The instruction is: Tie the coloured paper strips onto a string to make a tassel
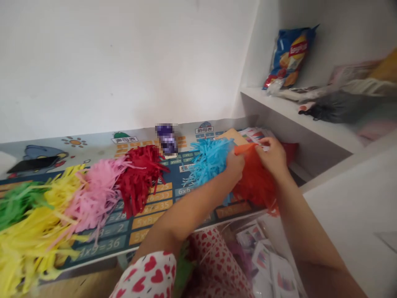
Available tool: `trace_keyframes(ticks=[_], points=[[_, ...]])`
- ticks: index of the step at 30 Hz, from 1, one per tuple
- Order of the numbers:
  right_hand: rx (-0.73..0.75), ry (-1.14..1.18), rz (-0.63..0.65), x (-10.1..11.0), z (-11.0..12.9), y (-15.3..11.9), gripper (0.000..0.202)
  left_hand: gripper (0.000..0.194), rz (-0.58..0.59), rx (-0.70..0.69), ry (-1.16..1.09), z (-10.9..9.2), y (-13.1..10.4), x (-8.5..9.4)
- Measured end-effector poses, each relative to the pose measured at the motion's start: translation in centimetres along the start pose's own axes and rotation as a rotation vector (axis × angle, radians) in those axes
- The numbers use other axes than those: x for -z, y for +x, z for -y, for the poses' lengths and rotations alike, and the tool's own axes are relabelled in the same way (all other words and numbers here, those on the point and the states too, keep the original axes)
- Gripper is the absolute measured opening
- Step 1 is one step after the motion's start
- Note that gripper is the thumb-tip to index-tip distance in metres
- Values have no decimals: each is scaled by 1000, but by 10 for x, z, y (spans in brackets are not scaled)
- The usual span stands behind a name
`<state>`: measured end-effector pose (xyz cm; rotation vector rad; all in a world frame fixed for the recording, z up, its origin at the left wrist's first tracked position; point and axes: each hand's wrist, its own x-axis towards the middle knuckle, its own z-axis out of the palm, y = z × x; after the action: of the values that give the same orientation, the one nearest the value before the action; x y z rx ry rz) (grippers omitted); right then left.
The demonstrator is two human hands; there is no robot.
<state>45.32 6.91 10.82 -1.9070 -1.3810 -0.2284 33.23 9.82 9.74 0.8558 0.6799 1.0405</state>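
Both hands are at an orange fringed paper bundle (256, 178) over the right part of the table. My left hand (235, 165) is closed on its upper left edge. My right hand (271, 155) pinches the upper right edge between thumb and finger. Beside my left hand lies a light blue fringed bundle (209, 161), partly hidden by that hand. Further left on the table are a dark red bundle (139, 178), a pink one (99, 190), yellow ones (31, 244) and a green one (21, 203).
A patterned mat (151, 203) covers the table against the wall. A black phone (35, 164) lies at the left, a purple item (167, 140) at the back. The right shelf (297, 109) holds a chip bag (290, 58). Printed packets (273, 265) are below the table edge.
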Motion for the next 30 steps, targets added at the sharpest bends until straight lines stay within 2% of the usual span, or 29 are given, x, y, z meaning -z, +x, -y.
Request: trace_keyframes(ticks=[3,5,7,9,11,13,14,16,18,19,21,23,25,27,30], points=[[44,48,-46,-7,-7,-23,43,18,-116,-53,19,-33,27,3],[53,79,25,-17,-16,-36,46,19,-134,-113,27,-65,41,13],[57,61,128,-28,-28,-45,45,20,-98,-220,87,-102,47,29],[77,5,198,-36,-38,-48,43,20,-65,-394,265,-139,45,53],[104,-27,197,-37,-41,-48,39,19,-116,-651,565,-175,32,84],[122,-13,123,-30,-33,-50,36,19,-198,-864,1007,-203,10,118],[130,5,71,-24,-24,-53,34,18,-233,-906,1261,-214,-4,135],[153,88,-26,-13,2,-65,31,19,-227,-888,1716,-225,-34,166],[192,244,-38,-8,38,-89,26,26,-237,-881,1972,-224,-65,192],[217,336,12,-9,57,-104,23,29,-192,-873,2068,-219,-81,203],[306,532,201,-19,97,-141,19,32,-25,-866,2188,-203,-110,222],[448,715,503,-38,134,-180,18,32,36,-870,2187,-180,-136,236],[482,814,674,-61,167,-211,28,33,142,-796,2174,-156,-160,246],[440,822,741,-83,192,-233,38,35,256,-660,2189,-133,-179,254],[418,723,755,-110,216,-244,44,38,290,-530,2232,-108,-200,264]])
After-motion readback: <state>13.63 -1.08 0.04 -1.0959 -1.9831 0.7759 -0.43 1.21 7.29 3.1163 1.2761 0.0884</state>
